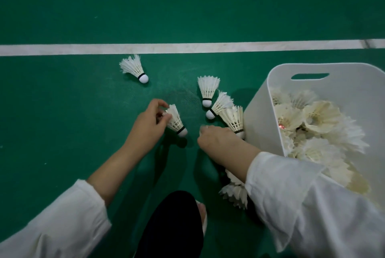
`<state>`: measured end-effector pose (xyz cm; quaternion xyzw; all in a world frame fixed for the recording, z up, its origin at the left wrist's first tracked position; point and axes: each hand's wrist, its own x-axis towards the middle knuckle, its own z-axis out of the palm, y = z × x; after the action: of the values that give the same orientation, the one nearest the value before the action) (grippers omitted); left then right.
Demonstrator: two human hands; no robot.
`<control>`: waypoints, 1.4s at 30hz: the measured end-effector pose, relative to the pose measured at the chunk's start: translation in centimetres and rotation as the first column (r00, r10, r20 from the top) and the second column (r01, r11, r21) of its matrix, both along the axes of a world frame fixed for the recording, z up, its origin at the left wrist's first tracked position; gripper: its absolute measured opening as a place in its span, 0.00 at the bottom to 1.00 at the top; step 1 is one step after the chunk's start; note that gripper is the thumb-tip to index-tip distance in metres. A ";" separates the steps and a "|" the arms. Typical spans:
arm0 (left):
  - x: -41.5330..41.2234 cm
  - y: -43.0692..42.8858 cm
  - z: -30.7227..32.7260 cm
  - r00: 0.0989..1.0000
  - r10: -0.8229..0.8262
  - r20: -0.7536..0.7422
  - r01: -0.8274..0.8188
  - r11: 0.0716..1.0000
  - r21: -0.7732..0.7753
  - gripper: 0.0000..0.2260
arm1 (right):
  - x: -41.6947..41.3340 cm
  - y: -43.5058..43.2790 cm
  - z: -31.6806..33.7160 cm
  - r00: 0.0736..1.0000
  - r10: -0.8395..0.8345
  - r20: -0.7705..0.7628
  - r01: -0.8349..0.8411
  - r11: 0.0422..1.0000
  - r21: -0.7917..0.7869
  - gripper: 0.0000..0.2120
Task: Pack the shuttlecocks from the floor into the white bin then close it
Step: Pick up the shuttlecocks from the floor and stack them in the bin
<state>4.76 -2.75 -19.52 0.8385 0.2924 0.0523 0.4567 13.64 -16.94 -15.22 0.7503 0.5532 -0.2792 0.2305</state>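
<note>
Pinches one shuttlecock (176, 121) by the edge of its feather skirt with the curled fingers (161, 103) of the left hand (145, 124), well to the left of the white bin (258, 116). Lies slanted, cork end pointing toward the bin and the person, feathers pointing away. Cannot tell whether the cork touches the green floor (83, 101) or hangs just off it.

Shows only the back of the right hand (216, 139), just left of the bin, fingers curled downward. Cannot tell whether anything is held there, though a bit of white peeks out at the fingertips.

Between the pinched shuttlecock and the bin: three shuttlecocks (220, 103) bunched together, the nearest one leaning against the bin's wall. Farther left of the bin, near the white line (166, 48): a lone shuttlecock (134, 68) on its side, well apart from both hands. Below the bin's near corner, half hidden under the right forearm: another shuttlecock (235, 193).

Inside the bin: a heap of shuttlecocks (318, 124), mouth open, no lid in view.

Probably calls for a carry rightward, up over the right hand and the bunched three, to reach the bin's mouth. Worth minding the right forearm, which crosses that path. For the three beside the bin, better placed: the right hand.
</note>
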 end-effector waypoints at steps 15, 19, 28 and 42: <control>-1.2 -7.5 -1.6 0.880 -0.454 -0.136 0.463 0.761 0.454 0.14 | 2.9 -3.1 5.9 0.776 -0.492 -0.396 0.628 0.542 0.558 0.08; -0.5 -9.1 -2.0 0.849 -0.489 -0.199 0.513 0.675 0.531 0.17 | 3.0 -3.4 5.6 0.772 -0.509 -0.380 0.631 0.546 0.551 0.09; -0.5 -10.9 -2.7 0.899 -0.412 -0.148 0.429 0.757 0.493 0.07 | 3.2 -3.9 5.3 0.780 -0.501 -0.375 0.621 0.546 0.562 0.09; -2.0 -4.2 2.7 0.955 -0.297 0.028 0.229 0.788 0.571 0.09 | 3.3 -4.2 6.4 0.767 -0.480 -0.426 0.631 0.449 0.632 0.08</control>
<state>2.78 -6.98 -16.84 0.9634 0.1174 0.1203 0.2088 16.89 -21.17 -8.82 0.8850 0.3574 -0.1548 -0.2551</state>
